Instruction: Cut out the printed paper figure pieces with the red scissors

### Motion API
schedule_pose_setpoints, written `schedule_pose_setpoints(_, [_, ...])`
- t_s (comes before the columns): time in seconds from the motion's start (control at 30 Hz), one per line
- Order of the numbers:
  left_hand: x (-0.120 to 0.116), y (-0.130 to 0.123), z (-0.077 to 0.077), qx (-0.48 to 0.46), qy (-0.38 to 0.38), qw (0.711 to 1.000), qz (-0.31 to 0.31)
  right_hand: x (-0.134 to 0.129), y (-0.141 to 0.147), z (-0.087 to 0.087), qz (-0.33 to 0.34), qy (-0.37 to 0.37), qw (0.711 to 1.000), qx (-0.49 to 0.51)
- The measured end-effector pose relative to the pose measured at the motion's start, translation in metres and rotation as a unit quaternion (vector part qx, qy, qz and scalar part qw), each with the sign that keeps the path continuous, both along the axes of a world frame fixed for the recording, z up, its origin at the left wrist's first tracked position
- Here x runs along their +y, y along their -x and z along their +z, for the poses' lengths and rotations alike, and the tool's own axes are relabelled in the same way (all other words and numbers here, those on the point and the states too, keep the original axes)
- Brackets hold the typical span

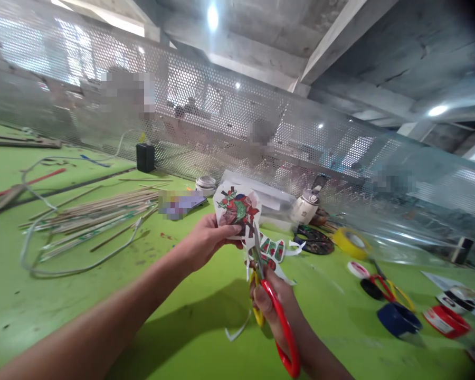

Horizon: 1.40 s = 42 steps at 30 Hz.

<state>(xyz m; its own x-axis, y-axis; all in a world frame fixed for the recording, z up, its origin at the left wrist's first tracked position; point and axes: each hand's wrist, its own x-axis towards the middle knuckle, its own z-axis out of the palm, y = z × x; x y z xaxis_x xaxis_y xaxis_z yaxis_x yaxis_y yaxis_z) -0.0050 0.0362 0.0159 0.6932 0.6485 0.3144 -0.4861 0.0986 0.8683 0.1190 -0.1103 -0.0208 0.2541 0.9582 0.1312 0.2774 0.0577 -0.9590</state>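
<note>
My left hand [211, 240] pinches the lower edge of a white paper cutout [237, 208] printed with a red and green figure. In my right hand [277, 301] is a pair of scissors [280, 319] with one red and one yellow handle loop. Their blades point up at the paper's lower right edge, where a narrow white strip hangs down. Behind the scissors lie more printed cutouts [275, 249] in red and green on the table. A thin paper scrap [238, 327] rests below my hands.
Thin sticks [98, 214] and a pale cable [27, 237] spread over the green table [174, 338] at left. Yellow tape [351, 243], blue tape [399, 320], red tape [446, 321] and a second pair of scissors [391, 287] lie right. A white kettle-like container [305, 206] stands before the perforated screen [221, 121].
</note>
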Motion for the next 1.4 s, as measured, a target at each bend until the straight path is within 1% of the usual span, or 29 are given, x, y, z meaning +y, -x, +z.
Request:
schedule_pose_setpoints(0.23, [0.002,0.000,-0.002,0.004,0.007,1.000,0.008,0.001,0.001,0.003,-0.010,0.006,1.000,-0.017])
schedule_pose_setpoints(0.33, [0.000,-0.001,-0.001,-0.007,0.006,1.000,0.007,0.001,0.000,0.001,-0.003,0.002,1.000,-0.030])
schedule_pose_setpoints(0.47, [0.000,-0.002,0.000,-0.025,0.017,1.000,0.001,0.003,-0.003,-0.004,-0.013,-0.002,0.999,-0.037])
schedule_pose_setpoints(0.57, [0.000,-0.001,0.000,-0.028,0.026,0.999,-0.001,0.003,-0.004,-0.006,-0.010,-0.002,1.000,-0.028])
schedule_pose_setpoints(0.67, [-0.001,-0.002,0.000,-0.033,0.027,0.999,-0.002,0.002,-0.003,-0.004,-0.001,0.005,1.000,-0.007])
schedule_pose_setpoints(0.8, [-0.005,-0.006,-0.001,-0.041,0.040,0.998,0.020,0.001,-0.002,-0.002,-0.004,0.022,1.000,0.006])
schedule_pose_setpoints(1.0, [-0.009,-0.010,-0.003,-0.049,0.064,0.996,0.041,0.002,-0.004,-0.006,-0.031,0.028,0.999,-0.021])
schedule_pose_setpoints(1.3, [-0.007,-0.008,-0.003,-0.039,0.074,0.996,0.035,0.003,0.000,-0.002,-0.021,0.017,1.000,-0.006])
schedule_pose_setpoints(1.4, [-0.006,-0.008,-0.002,-0.035,0.069,0.996,0.039,0.004,-0.002,-0.004,-0.001,0.010,1.000,0.008])
